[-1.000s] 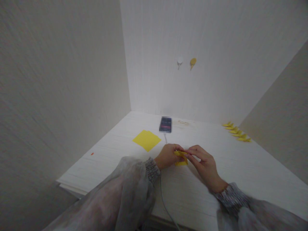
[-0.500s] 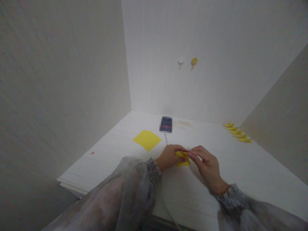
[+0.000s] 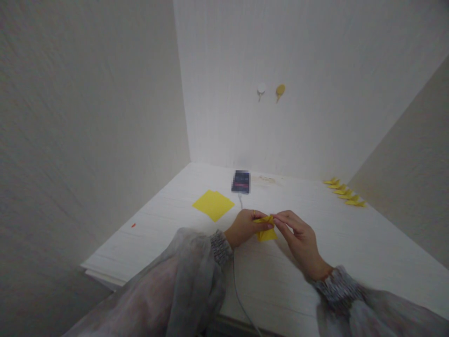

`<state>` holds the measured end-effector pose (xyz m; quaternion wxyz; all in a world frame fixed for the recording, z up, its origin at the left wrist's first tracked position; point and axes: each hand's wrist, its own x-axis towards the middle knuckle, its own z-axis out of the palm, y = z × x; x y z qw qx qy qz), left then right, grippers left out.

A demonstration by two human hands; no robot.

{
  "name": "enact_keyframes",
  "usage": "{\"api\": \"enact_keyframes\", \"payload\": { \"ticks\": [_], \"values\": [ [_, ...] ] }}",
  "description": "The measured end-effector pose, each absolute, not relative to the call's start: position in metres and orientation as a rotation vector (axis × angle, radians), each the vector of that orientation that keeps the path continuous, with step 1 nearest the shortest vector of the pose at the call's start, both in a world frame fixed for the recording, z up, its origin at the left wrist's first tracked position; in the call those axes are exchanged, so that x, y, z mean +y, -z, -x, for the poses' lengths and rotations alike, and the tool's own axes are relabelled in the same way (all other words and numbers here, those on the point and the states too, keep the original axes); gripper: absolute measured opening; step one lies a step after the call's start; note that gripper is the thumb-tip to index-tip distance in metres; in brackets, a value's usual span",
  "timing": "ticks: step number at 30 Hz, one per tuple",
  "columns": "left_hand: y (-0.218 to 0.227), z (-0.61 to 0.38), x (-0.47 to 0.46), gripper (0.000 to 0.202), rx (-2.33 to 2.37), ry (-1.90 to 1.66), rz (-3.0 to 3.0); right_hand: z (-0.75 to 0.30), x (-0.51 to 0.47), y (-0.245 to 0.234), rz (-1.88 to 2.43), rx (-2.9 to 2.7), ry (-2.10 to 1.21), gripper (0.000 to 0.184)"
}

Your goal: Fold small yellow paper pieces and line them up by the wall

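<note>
A small folded yellow paper (image 3: 266, 232) is pinched between both my hands just above the white table (image 3: 351, 243). My left hand (image 3: 243, 227), with a ring on one finger, grips the paper's left side with closed fingers. My right hand (image 3: 296, 234) pinches its top right edge with thumb and fingertips. Both wrists wear grey sheer sleeves.
A flat stack of yellow paper squares (image 3: 213, 204) lies to the left of my hands. A dark phone (image 3: 241, 181) with a white cable stands behind them. Several folded yellow pieces (image 3: 345, 192) line the back right. Two round hooks (image 3: 271, 91) hang on the wall.
The paper's fold has been pressed tighter between my fingers. Both hands shifted only slightly and stay at the same spot.
</note>
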<state>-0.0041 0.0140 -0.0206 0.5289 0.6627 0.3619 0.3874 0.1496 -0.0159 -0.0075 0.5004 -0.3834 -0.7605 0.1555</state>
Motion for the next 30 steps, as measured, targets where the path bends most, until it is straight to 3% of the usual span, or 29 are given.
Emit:
{"api": "enact_keyframes", "payload": {
  "ticks": [11,21,30],
  "values": [
    [0.0265,0.0039,0.0164,0.037,0.836,-0.877,-1.593,-0.1497,-0.0155,0.0089,0.915,-1.903,-0.192,0.018],
    [0.0266,0.0045,0.0162,0.034,0.844,-0.858,-1.594,-0.1494,-0.0179,0.0055,0.902,-1.907,-0.259,0.016],
    [0.024,0.0027,0.0144,0.033,0.852,-0.856,-1.599,-0.1496,-0.0176,0.0075,0.939,-1.915,-0.064,0.013]
  ]
}}
